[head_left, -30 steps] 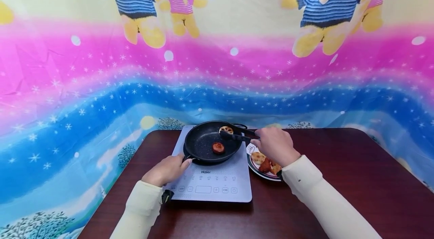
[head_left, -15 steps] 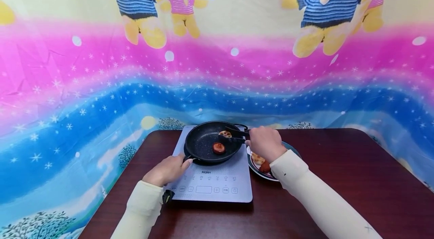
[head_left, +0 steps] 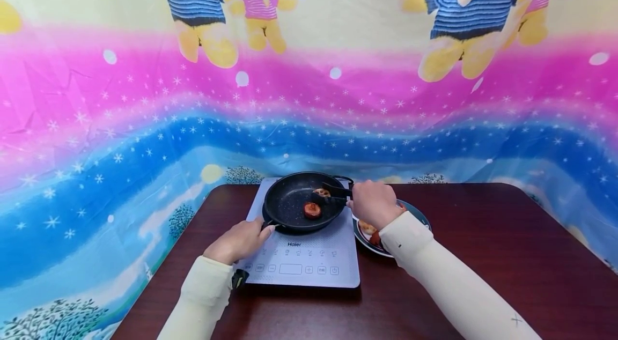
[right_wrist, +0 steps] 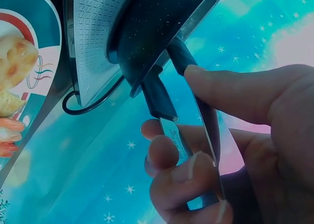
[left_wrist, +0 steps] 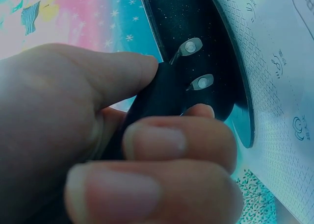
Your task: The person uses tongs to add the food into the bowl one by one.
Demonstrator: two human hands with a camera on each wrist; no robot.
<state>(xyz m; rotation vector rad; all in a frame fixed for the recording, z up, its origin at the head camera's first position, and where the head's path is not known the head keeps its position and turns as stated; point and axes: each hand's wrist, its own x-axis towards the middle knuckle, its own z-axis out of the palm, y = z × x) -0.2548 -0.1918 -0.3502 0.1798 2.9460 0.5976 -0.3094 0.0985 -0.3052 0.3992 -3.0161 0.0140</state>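
Note:
My left hand (head_left: 236, 242) grips the black handle (left_wrist: 159, 94) of a frying pan (head_left: 285, 201). The left wrist view shows the thumb along the handle and the fingers curled round it. Over the pan's right side, my right hand (head_left: 374, 201) holds black tongs (head_left: 341, 190) between thumb and fingers. The tongs' tips are on either side of a lotus root slice (head_left: 321, 192), partly covering it; whether they squeeze it I cannot tell. Just in front of it lies a round reddish-brown piece of food (head_left: 311, 211) in the pan. The pan's rim hides both pieces in the right wrist view.
The pan sits on a white induction cooker (head_left: 316, 254). Right of it stands a patterned plate (head_left: 421, 215) of fried food, partly hidden by my right arm. Beneath is a dark wooden table (head_left: 487, 233), with a printed cloth (head_left: 309, 115) hanging behind.
My right hand has moved left with the tongs, uncovering the plate's right rim. The lotus root slice has shifted slightly nearer the reddish-brown piece. My left hand stays on the pan handle.

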